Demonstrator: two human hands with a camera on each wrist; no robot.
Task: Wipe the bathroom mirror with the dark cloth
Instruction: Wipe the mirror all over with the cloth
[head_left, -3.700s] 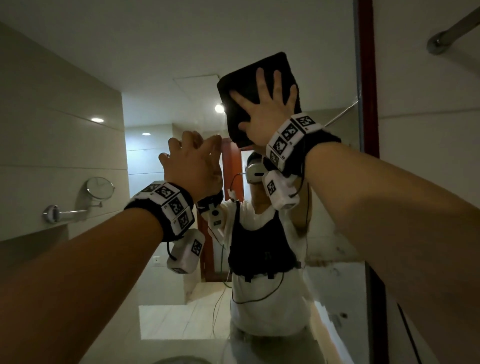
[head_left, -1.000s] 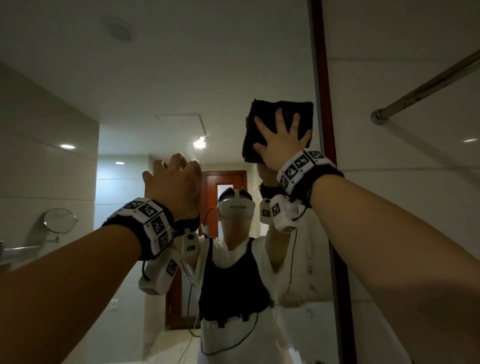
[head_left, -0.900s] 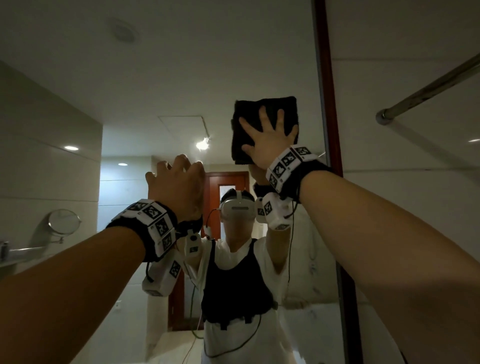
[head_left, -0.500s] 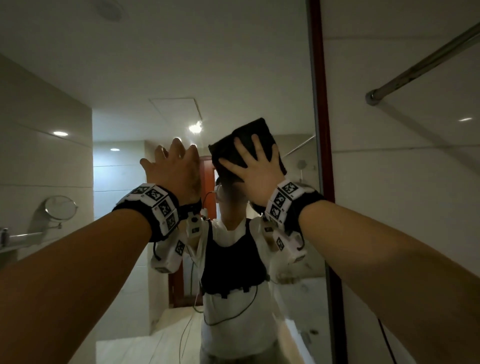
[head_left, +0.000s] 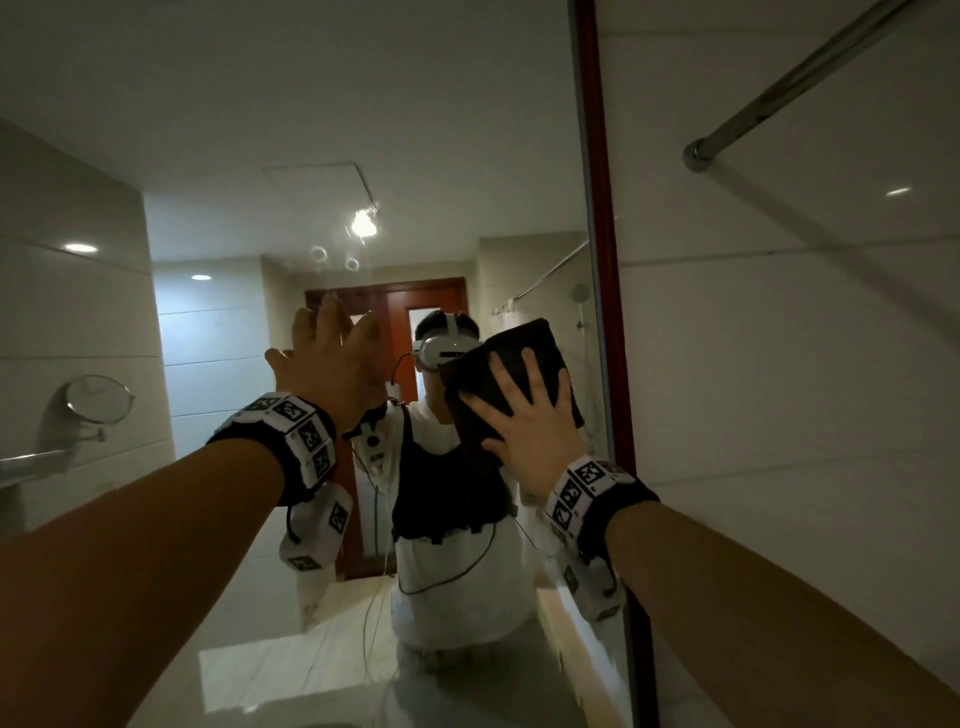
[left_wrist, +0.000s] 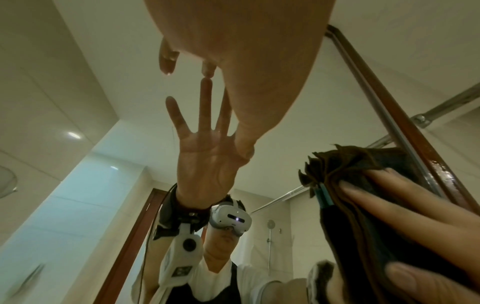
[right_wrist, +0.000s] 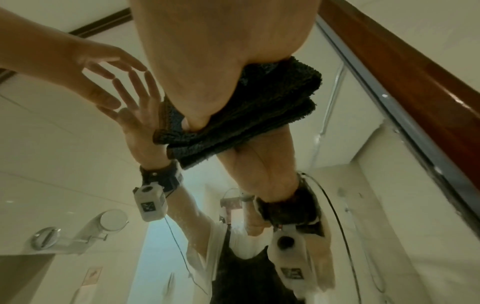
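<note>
The bathroom mirror (head_left: 415, 130) fills the head view, and in it I see the person's reflection with a headset. My right hand (head_left: 524, 410) lies flat with spread, straight fingers on the folded dark cloth (head_left: 488, 384) and presses it to the glass near the mirror's right edge. The right wrist view shows the cloth (right_wrist: 259, 115) squeezed between palm and glass. My left hand (head_left: 332, 358) is raised to the left of it and holds nothing. Its fingers are straight, and a fingertip (left_wrist: 207, 70) meets its own reflection on the glass. The cloth (left_wrist: 363, 205) is at the right of the left wrist view.
A red-brown wooden frame (head_left: 597, 208) bounds the mirror on the right, with a white tiled wall beyond it. A metal rail (head_left: 779, 83) juts from that wall at the upper right. A round mirror on an arm (head_left: 96, 400) sticks out at the left.
My right hand has slid the cloth down the glass, from above the reflected head to in front of the face. My left hand's fingers have straightened from a loose curl.
</note>
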